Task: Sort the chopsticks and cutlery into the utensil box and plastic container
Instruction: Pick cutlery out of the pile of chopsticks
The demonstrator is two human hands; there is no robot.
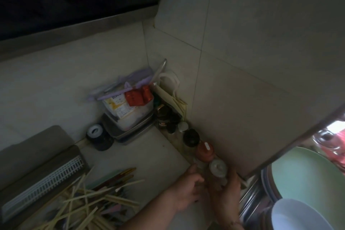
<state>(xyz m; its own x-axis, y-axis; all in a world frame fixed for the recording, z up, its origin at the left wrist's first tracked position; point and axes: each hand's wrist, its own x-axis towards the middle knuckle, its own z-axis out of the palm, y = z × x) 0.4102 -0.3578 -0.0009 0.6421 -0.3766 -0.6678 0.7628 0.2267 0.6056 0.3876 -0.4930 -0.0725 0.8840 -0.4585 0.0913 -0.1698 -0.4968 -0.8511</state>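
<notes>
Both hands reached to the table's right edge by the wall. Left hand [188,183] and right hand [230,186] curled round a clear jar [218,171] from either side; fingertips blurred. Chopsticks [97,200] lay heaped at the near left, partly cut off by the frame. Grey utensil box [43,177] stood just beside the heap.
</notes>
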